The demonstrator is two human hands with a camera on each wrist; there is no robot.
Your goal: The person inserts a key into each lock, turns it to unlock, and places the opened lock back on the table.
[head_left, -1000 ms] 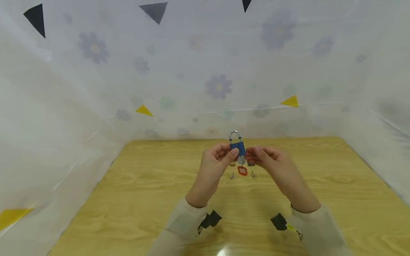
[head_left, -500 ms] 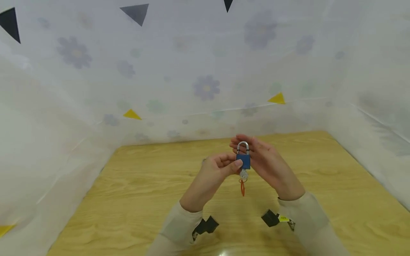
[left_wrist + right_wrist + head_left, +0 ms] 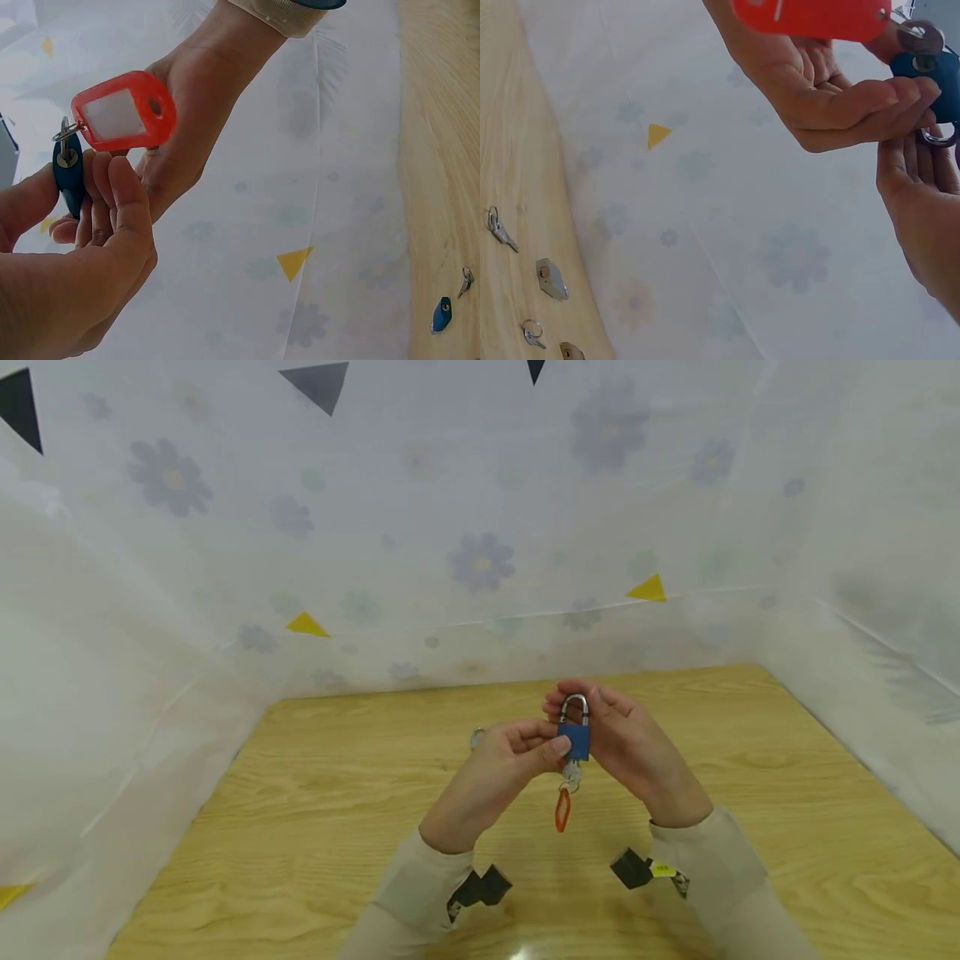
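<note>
**Ana:** Head view first, from the biggest thing down. The wooden surface point(image 3: 315, 827) lies well below both hands, walled in by flowered white sheeting point(image 3: 480, 510). What is in the fingers?

**Ben:** A blue padlock point(image 3: 576, 740), held upright in the air between the two hands. The left hand point(image 3: 510, 760) pinches its body, thumb on the near face. The right hand point(image 3: 626, 747) cups behind it, fingers curled round the steel shackle point(image 3: 574, 704).

**Ana:** How far along does the work look?

**Ben:** The key point(image 3: 572, 772) already sits in the keyway at the padlock's bottom, just below the left fingers, and its red tag point(image 3: 562, 810) hangs free under it. The shackle looks seated in the body on both legs, so the lock seems not yet sprung; whether the key has been turned cannot be told.

**Ana:** Anything more on the padlock itself?

**Ben:** Small, with a blue coated body and a bright arched shackle. The left wrist view shows the red tag point(image 3: 124, 112) has a white label window and joins the key by a split ring.

**Ana:** And apart from the fingers?

**Ben:** Spare locks and keys point(image 3: 525, 285) lie on the surface, well away from both hands.
</note>
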